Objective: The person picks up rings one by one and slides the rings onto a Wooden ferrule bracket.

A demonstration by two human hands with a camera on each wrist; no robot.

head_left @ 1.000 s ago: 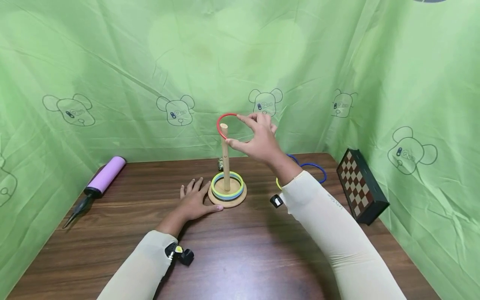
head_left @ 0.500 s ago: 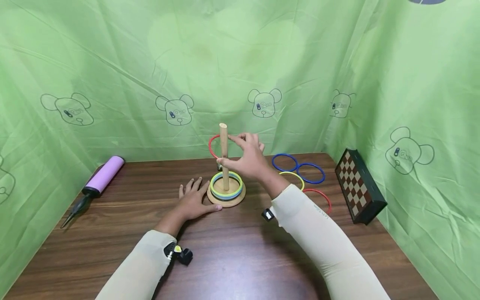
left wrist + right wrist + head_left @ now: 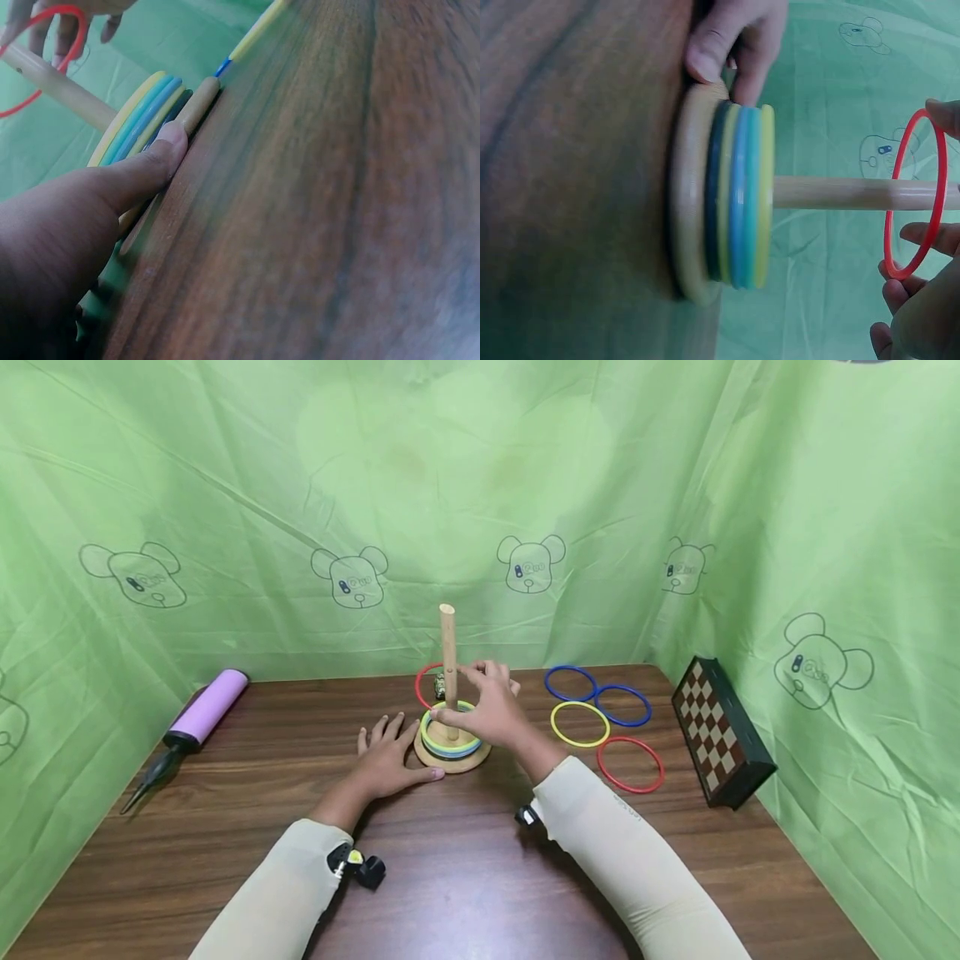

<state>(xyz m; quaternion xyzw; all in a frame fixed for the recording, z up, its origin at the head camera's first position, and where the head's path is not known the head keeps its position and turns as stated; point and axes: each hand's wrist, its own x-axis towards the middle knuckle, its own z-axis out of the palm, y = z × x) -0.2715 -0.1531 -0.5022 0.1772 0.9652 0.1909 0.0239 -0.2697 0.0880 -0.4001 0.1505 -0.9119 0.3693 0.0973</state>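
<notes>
Red plastic is circling the wooden peg (image 3: 448, 660): I am holding a red ring (image 3: 915, 196) in my right hand (image 3: 487, 714), pinching its rim between thumb and fingertips, and the peg is already passing through it. The wrist view shows the ring partway down the shaft, apart from the stack of rings (image 3: 742, 196) lying on the round wooden base (image 3: 452, 758). The peg's long axis is standing upright from that base, so the held ring is lying across it, with the stack straight below my right hand. That hand is the one on the ring; my left hand (image 3: 388, 766) is lying flat on the wooden table (image 3: 465, 877), fingers spread, with the thumb tip pressing against the base's edge just left of the peg.

Counting what I am seeing: one peg on one base; four rings stacked on it in the right wrist view, dark, pale green, blue and yellow-green from the base upward. To the right of the base, four loose rings are lying flat on the table: two blue rings (image 3: 570, 683), one yellow ring (image 3: 579, 724) and one loose red ring (image 3: 630, 764). So I am counting two red rings in all, one held and one loose.

Farther right a folded chessboard (image 3: 722, 731) is sitting near the table's edge, and far left a purple hand pump (image 3: 195, 722) is lying beside the green cloth (image 3: 225, 510).
</notes>
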